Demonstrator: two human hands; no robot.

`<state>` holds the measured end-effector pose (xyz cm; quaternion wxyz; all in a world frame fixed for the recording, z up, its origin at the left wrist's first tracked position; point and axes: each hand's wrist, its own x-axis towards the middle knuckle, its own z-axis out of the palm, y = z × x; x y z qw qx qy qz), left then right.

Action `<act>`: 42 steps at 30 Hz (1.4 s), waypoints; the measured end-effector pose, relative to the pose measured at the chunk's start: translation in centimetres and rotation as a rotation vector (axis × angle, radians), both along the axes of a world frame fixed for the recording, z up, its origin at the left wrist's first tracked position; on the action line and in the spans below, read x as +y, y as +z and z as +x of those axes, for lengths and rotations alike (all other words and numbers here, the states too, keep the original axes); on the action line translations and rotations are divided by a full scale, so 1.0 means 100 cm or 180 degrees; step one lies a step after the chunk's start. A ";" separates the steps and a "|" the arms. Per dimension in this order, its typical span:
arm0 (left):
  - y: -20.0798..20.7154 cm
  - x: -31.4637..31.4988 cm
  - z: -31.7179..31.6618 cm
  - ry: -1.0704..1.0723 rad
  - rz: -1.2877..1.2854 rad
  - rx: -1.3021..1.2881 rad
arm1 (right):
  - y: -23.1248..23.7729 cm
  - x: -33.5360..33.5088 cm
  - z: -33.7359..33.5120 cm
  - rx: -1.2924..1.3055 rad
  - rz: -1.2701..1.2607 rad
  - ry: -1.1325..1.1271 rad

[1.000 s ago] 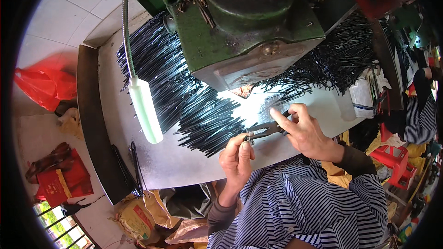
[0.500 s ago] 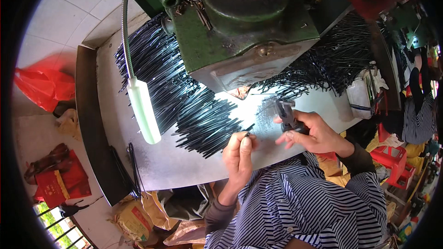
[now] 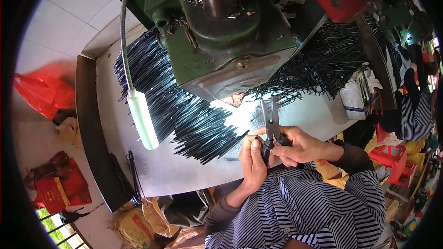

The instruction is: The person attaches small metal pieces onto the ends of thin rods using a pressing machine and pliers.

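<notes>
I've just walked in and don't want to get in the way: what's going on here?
Someone is working with bare hands at a metal table. Their right grip holds a plier-like tool, its metal end pointing away from their body. The left grip is pinched closed close beside the tool; what it may hold is too small to make out. Thin black rods lie in heaps on the table, around a green machine, with a lit lamp over the left side.
</notes>
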<state>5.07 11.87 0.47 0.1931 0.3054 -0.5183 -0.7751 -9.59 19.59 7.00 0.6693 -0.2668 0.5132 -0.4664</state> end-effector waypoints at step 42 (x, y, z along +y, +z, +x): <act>-0.014 -0.001 -0.021 0.0561 -0.3233 -0.0888 | -0.040 0.009 0.024 -0.0644 -0.0340 -0.1302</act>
